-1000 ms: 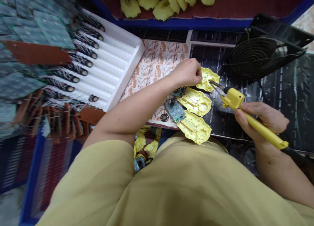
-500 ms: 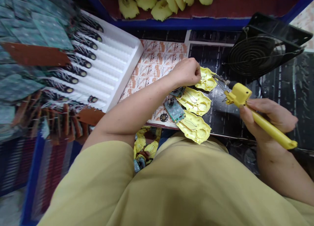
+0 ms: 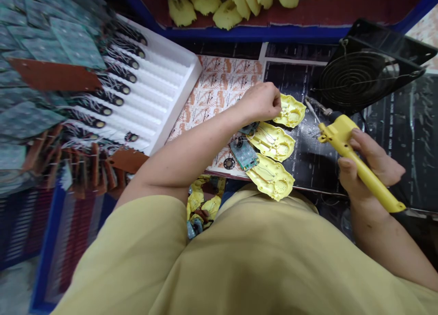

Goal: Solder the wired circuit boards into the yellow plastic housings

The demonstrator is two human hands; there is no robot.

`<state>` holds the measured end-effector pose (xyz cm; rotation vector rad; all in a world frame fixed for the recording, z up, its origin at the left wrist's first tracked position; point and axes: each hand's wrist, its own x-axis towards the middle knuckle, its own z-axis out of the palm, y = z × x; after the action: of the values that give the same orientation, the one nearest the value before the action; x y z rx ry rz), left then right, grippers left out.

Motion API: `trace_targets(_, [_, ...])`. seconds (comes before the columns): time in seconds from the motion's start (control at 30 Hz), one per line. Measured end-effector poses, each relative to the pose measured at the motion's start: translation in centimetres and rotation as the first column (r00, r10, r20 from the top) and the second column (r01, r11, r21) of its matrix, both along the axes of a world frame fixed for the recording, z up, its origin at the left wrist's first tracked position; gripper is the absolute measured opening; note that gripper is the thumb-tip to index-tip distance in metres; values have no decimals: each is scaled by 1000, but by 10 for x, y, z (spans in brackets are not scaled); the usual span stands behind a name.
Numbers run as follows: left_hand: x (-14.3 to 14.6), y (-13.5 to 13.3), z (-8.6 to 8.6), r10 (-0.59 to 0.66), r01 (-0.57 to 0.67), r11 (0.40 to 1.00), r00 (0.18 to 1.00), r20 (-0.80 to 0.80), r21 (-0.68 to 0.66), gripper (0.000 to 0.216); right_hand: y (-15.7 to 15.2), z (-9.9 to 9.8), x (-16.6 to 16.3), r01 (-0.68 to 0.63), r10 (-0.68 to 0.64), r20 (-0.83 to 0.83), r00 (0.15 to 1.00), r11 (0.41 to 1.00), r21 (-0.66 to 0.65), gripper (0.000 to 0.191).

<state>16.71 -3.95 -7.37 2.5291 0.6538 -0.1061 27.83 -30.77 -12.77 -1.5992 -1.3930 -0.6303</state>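
Note:
My right hand (image 3: 374, 164) grips a yellow soldering gun (image 3: 362, 169); its fingers wrap the handle. Its metal tip and feed tube (image 3: 316, 109) point up and left, just right of the farthest yellow plastic shell (image 3: 290, 111) and apart from it. At that shell's left edge my left hand (image 3: 262, 100) is closed, thumb and fingers pinched together; what they hold is hidden. Two more yellow shells, a middle one (image 3: 273, 142) and a near one (image 3: 273, 178), lie in a row toward me with thin wires inside. A green circuit board (image 3: 244, 154) rests beside the near shell.
A black fan (image 3: 356, 78) stands at the back right. On the left are a white foam tray (image 3: 171, 96) with wired round parts and stacked circuit boards (image 3: 73, 37). A blue-rimmed bin (image 3: 239, 34) of yellow shells is behind. A small black ring (image 3: 229, 163) lies on the table.
The soldering gun has drawn back to the right, its tip moving off the farthest shell. My left hand stays almost where it was, still closed at that shell.

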Motion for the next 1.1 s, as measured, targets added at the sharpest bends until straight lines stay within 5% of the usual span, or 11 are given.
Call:
trace_targets(0.23, [-35, 28, 10, 12, -16, 999, 997, 82, 45, 36, 8, 0, -2, 17, -20, 43, 999, 997, 74, 45])
trace_targets(0.37, [-69, 52, 10, 73, -70, 996, 995, -68, 49, 56, 8, -7, 2, 17, -18, 11, 1000, 993, 114, 42])
trace_targets(0.63, [-91, 42, 3, 45, -51, 998, 982, -182, -29, 81, 2, -4, 1, 78, -80, 49, 996, 996, 53, 36])
trace_targets(0.83, [-97, 51, 5, 71, -87, 987, 990, -118, -133, 57, 5, -6, 3, 82, -88, 59, 994, 992, 99, 35])
trace_targets(1.1, [-111, 45, 2, 57, -57, 993, 998, 7, 103, 31, 3, -17, 11, 73, -80, 54, 995, 991, 116, 38])
